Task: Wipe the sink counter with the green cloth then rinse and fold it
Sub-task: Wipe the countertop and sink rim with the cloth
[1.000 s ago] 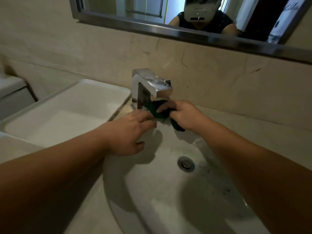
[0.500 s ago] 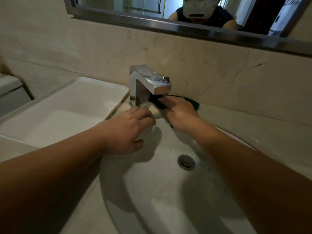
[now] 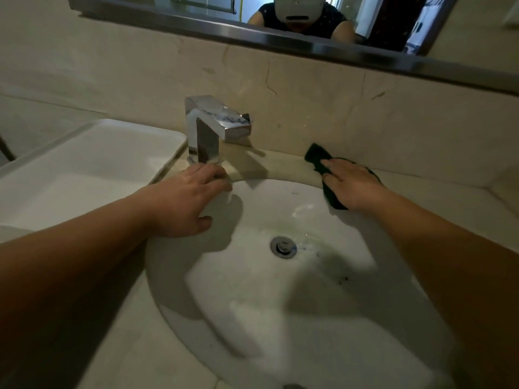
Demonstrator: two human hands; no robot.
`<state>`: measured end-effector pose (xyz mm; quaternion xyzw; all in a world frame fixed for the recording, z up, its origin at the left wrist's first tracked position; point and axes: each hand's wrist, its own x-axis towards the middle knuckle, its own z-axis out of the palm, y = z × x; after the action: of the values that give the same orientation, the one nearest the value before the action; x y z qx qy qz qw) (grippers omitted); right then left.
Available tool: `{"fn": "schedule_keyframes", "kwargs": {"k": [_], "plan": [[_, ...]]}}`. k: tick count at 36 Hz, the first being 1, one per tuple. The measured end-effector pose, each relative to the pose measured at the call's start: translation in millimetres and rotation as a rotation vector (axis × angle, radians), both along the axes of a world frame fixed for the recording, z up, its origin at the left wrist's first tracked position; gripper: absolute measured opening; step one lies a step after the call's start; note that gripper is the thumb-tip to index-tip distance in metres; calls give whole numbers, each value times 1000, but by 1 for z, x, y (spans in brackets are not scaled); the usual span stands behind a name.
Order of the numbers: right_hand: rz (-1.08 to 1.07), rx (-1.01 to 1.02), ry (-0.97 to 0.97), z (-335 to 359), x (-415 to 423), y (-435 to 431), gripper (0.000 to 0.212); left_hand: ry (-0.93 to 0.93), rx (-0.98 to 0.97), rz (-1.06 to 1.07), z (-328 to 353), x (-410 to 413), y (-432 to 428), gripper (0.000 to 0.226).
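Note:
The dark green cloth (image 3: 318, 158) lies flat on the beige counter (image 3: 283, 164) behind the round white sink (image 3: 280, 290), to the right of the chrome faucet (image 3: 213, 127). My right hand (image 3: 351, 182) presses down on the cloth, palm flat, at the sink's back right rim; part of the cloth is hidden under it. My left hand (image 3: 185, 197) rests on the sink's back left rim just below the faucet base, fingers spread, holding nothing.
A white rectangular tray (image 3: 92, 164) sits on the counter left of the faucet. The beige wall rises right behind the counter, with a metal-framed mirror (image 3: 309, 43) above. The sink drain (image 3: 283, 246) is in the basin's middle.
My right hand has slid the cloth from under the faucet spout rightward along the back of the counter. My left hand stayed on the sink rim.

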<state>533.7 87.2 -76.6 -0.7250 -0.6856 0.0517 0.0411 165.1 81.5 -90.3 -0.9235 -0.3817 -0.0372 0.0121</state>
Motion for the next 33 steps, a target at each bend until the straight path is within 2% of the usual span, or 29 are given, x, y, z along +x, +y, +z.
{"fn": "schedule_keyframes", "kwargs": {"k": [5, 9, 13, 17, 20, 23, 27, 29, 33], "plan": [[-41, -46, 16, 1, 50, -35, 57, 18, 34, 3, -2, -1, -3, 81], [-71, -31, 2, -2, 71, -77, 58, 24, -10, 72, 3, -1, -16, 78], [-138, 1, -14, -2, 80, -126, 57, 26, -64, 131, 3, -6, -38, 76], [-281, 32, -68, -2, 70, -180, 53, 23, -103, 158, 13, -8, -67, 64], [-292, 59, -83, 2, 60, -206, 48, 2, -99, 170, 24, -3, -91, 55], [-311, 49, 143, 31, 45, -222, 35, -25, -70, 144, 38, 11, -117, 46], [-376, 138, 682, 87, 10, -249, 15, -122, -96, 152, 69, 41, -153, 38], [-357, 137, 994, 105, -8, -257, 18, -201, -130, 134, 84, 55, -167, 38], [-228, 83, 1329, 129, -38, -262, 25, -459, -334, 106, 107, 79, -188, 46]]}}
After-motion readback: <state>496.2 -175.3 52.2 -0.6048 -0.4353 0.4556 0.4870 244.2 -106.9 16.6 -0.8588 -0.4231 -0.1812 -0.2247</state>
